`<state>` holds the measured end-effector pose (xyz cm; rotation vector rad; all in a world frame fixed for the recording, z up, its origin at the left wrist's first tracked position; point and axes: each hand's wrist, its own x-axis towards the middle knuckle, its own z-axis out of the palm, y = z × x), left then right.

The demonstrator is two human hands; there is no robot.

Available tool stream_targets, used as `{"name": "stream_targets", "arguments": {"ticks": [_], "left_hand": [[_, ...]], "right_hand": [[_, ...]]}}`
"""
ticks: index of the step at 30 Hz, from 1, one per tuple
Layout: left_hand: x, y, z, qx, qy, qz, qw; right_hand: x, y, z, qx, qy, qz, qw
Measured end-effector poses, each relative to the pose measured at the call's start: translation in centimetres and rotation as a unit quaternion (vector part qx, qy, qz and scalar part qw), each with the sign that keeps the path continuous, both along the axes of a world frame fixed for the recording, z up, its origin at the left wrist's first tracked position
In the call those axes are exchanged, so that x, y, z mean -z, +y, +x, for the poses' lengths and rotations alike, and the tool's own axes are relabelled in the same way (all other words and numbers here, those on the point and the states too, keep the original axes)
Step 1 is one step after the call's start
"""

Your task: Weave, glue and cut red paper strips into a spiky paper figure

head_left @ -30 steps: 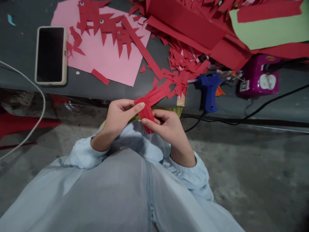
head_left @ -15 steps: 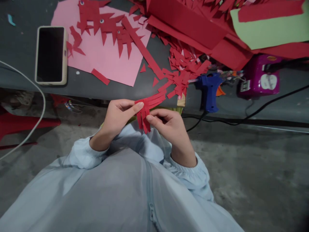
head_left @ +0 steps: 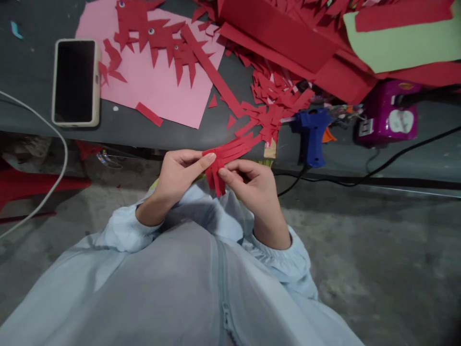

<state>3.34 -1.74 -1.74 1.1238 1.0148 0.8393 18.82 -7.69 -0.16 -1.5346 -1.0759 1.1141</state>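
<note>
Between my hands, just off the table's front edge, is a piece of red paper cut into strips [head_left: 236,148]. My left hand [head_left: 177,177] pinches its uncut end, thumb on top. Some strips fan out to the right and others bend down toward my lap. My right hand [head_left: 252,185] is closed at the base of the bent strips, thumb and forefinger pinching there. Its other fingers are curled under and partly hidden. A heap of red paper scraps [head_left: 270,117] lies on the table beyond the strip ends.
On the grey table [head_left: 144,137] are a phone [head_left: 75,81], pink paper [head_left: 158,91] with red cut-out creatures [head_left: 162,38], a blue glue gun [head_left: 312,137], a purple power socket [head_left: 391,115], red sheets [head_left: 281,36] and green paper [head_left: 406,48]. A white cable [head_left: 59,134] hangs at left.
The strips on the right have spread out more and reach farther right. Both hands keep their grip and have shifted only slightly.
</note>
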Motion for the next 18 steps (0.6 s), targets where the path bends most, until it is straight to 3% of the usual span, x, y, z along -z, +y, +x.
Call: {"name": "stream_targets", "arguments": {"ticks": [18], "left_hand": [[-0.25, -0.25, 0.31, 0.003, 0.002, 0.01, 1.0]], "right_hand": [[0.11, 0.09, 0.06, 0.036, 0.026, -0.02, 0.999]]}}
